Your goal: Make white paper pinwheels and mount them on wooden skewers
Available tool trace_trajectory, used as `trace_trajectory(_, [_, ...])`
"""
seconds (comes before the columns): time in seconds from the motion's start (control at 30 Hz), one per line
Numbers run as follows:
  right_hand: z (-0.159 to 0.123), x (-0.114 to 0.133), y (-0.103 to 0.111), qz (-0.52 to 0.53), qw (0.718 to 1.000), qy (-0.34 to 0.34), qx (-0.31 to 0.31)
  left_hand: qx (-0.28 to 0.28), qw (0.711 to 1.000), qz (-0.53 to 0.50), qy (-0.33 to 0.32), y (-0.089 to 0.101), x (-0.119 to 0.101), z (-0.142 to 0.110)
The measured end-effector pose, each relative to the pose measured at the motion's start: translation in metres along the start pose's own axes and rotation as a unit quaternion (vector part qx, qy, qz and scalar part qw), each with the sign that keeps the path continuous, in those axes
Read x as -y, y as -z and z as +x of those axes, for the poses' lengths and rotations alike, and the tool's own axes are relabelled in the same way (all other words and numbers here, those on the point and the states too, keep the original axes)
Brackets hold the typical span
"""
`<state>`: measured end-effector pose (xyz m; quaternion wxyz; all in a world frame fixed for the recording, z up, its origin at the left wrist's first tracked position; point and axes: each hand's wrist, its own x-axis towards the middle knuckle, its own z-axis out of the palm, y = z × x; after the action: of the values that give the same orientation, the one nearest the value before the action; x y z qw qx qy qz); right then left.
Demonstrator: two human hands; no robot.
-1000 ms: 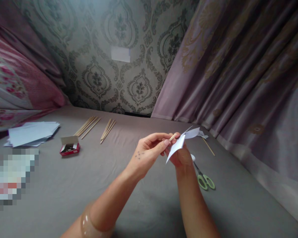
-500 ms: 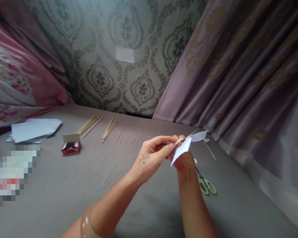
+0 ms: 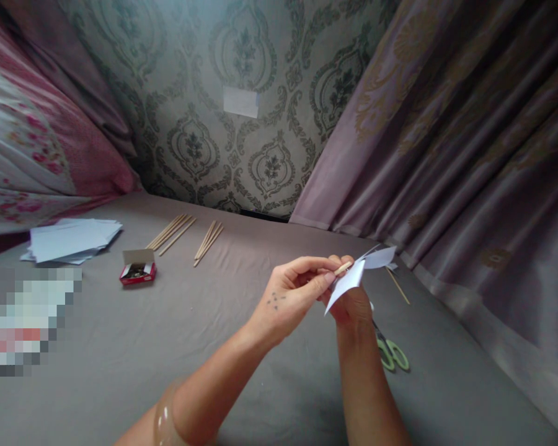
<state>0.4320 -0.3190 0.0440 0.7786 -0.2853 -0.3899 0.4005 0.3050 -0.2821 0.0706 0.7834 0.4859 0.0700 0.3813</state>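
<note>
My left hand [image 3: 291, 294] is closed, thumb and forefinger pinching the end of a thin wooden stick [image 3: 343, 269]. Right against it, my right hand [image 3: 356, 303] is closed around a piece of white paper [image 3: 345, 285] with curved, bent flaps. One flap hangs toward me and another sticks out to the right. The paper and the left hand hide most of the right fingers, and the rest of the stick is out of sight. Scissors with green handles [image 3: 397, 355] lie beside my right forearm, their blades partly covered by it.
Several wooden sticks [image 3: 170, 231] lie in two groups at the back, near an open red box [image 3: 138, 274] of small metal pieces. A stack of white paper [image 3: 67, 240] is at the left. One stick [image 3: 400, 287] lies at the right, near the curtain [image 3: 428, 155].
The whole view has shifted slightly, so everything appears a little further right. Both hands keep nearly the same grip on the stick and paper.
</note>
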Motion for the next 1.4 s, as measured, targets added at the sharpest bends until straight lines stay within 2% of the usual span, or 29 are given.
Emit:
trace_trajectory(0.17, [0.000, 0.000, 0.000, 0.022, 1.000, -0.001, 0.011, 0.003, 1.000, -0.007, -0.003, 0.000, 0.000, 0.000])
trace_trajectory(0.33, [0.001, 0.002, -0.003, 0.001, 1.000, 0.003, -0.020, 0.002, 1.000, -0.002, -0.017, -0.001, -0.001, 0.000])
trace_trajectory(0.47, [0.000, 0.003, -0.005, -0.023, 1.000, 0.015, -0.011, -0.003, 1.000, 0.006, -0.020, -0.001, -0.001, 0.000])
trace_trajectory(0.8, [-0.001, 0.008, -0.005, -0.039, 0.999, 0.018, -0.018, -0.027, 0.995, 0.084, -0.049, 0.000, -0.008, -0.002])
trace_trajectory(1.0, [-0.002, 0.008, -0.011, -0.091, 0.995, 0.041, -0.023, -0.029, 0.996, 0.079, -0.026, 0.005, -0.008, 0.002])
trace_trajectory(1.13, [-0.001, 0.005, -0.012, -0.110, 0.992, 0.036, -0.047, -0.039, 0.998, 0.057, -0.002, 0.013, -0.002, 0.008])
trace_trajectory(1.4, [0.000, -0.001, -0.011, -0.161, 0.978, 0.021, -0.132, -0.038, 0.999, -0.018, 0.007, 0.031, 0.019, 0.021])
